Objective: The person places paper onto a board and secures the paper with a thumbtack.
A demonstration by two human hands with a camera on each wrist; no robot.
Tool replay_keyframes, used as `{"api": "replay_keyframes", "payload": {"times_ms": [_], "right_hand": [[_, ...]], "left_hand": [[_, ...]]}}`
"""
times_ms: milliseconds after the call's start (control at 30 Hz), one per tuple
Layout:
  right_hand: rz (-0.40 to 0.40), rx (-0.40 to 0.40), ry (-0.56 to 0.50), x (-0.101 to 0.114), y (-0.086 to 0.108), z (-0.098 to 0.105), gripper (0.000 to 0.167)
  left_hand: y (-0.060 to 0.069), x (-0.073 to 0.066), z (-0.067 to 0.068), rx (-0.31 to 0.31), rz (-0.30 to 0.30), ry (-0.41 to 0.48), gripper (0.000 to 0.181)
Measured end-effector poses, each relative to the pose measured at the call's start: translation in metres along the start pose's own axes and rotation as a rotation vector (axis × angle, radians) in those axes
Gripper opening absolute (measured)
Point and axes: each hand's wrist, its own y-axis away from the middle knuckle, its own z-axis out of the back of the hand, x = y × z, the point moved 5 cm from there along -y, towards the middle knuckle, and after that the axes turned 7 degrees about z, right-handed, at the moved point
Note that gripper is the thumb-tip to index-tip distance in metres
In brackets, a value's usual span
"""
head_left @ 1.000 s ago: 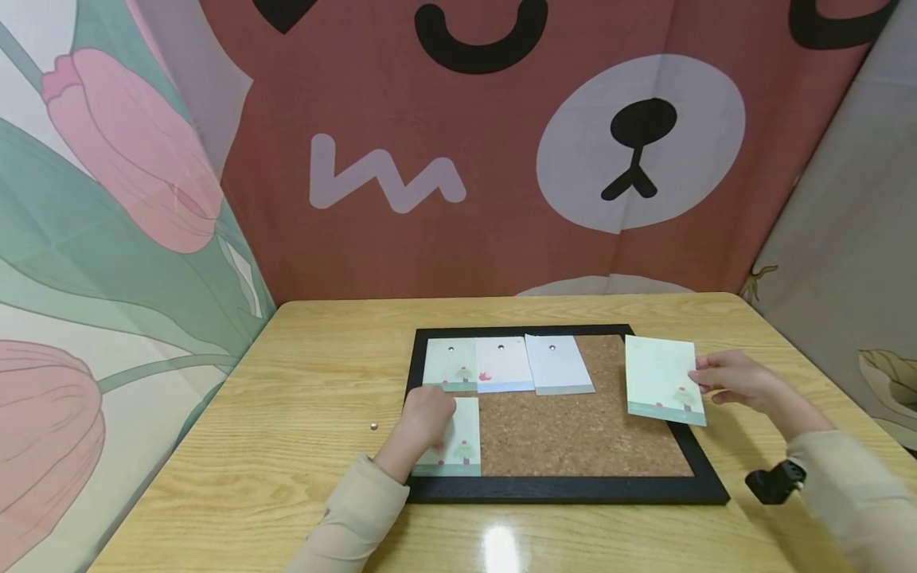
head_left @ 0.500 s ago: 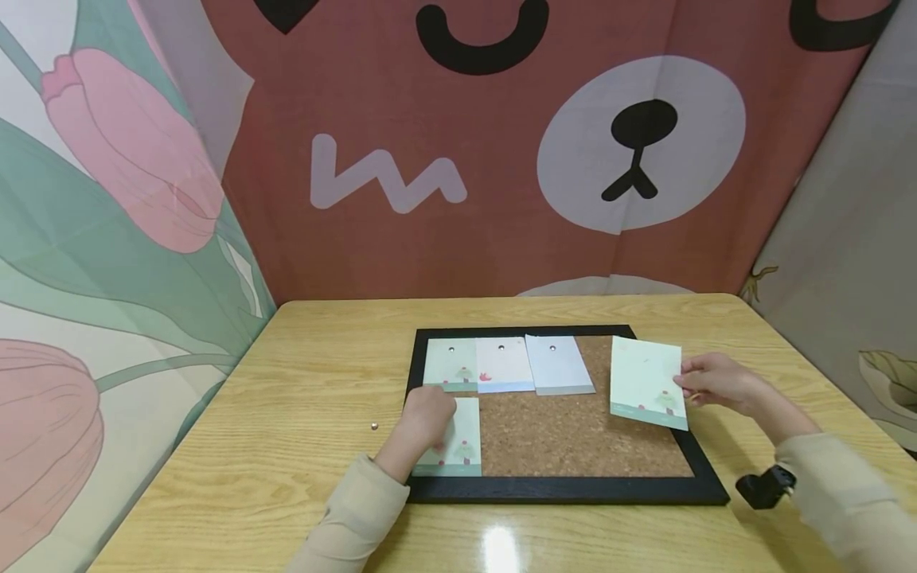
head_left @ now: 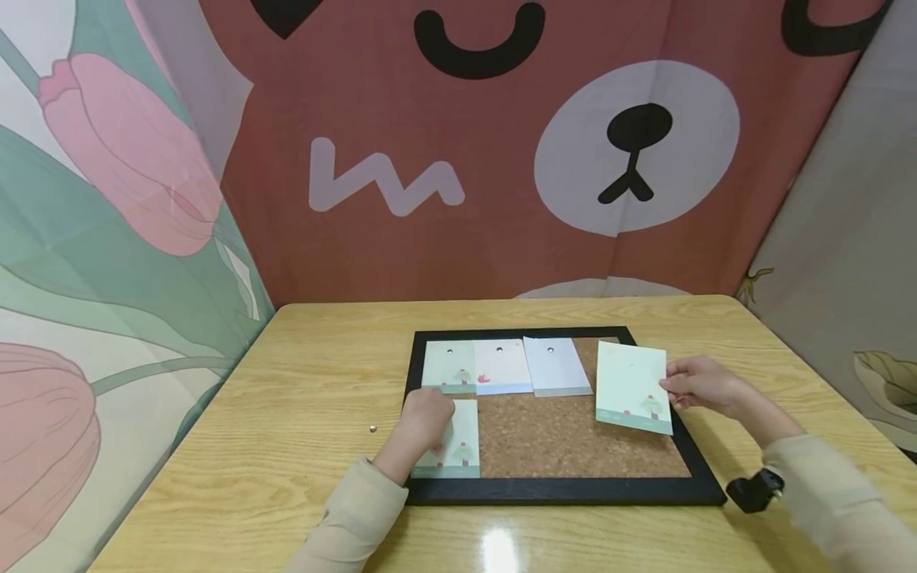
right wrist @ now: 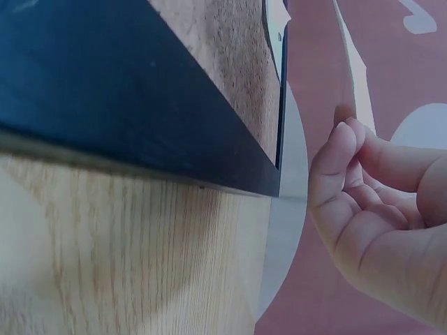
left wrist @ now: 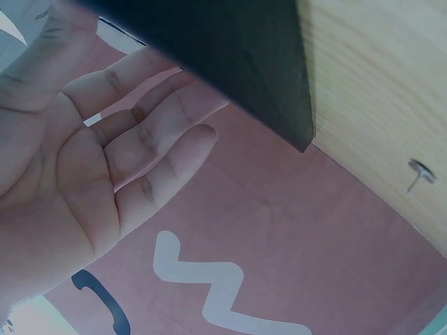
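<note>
My right hand (head_left: 705, 386) pinches a pale green sheet of notepaper (head_left: 632, 386) by its right edge, between thumb and fingers. The sheet is raised above the right side of a black-framed corkboard (head_left: 566, 438); in the right wrist view the sheet (right wrist: 361, 91) appears almost edge-on. My left hand (head_left: 426, 420) rests over a similar green sheet (head_left: 458, 454) at the board's lower left. Seen from the left wrist, its fingers are loosely bent and spread, with some fingertips hidden behind the board's frame (left wrist: 244, 70). Whether anything lies under those hidden tips cannot be seen.
Along the board's top row lie a green sheet (head_left: 437, 372), a pinkish sheet (head_left: 503, 372) and a bluish sheet (head_left: 557, 372), each with a thumbtack near its top. One loose thumbtack (head_left: 373, 428) sits on the wooden table (head_left: 322, 374), left of the board.
My right hand has carried the green sheet leftward and slightly lower, over the board's right side. My left hand stays in place on the lower-left sheet.
</note>
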Motion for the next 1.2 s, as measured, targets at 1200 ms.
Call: {"api": "replay_keyframes", "payload": {"times_ms": [1200], "right_hand": [[0.005,0.029,-0.069,0.003,-0.007,-0.022,0.011]], "left_hand": [[0.001,0.000,0.001,0.012,-0.003,-0.015,0.040]]}}
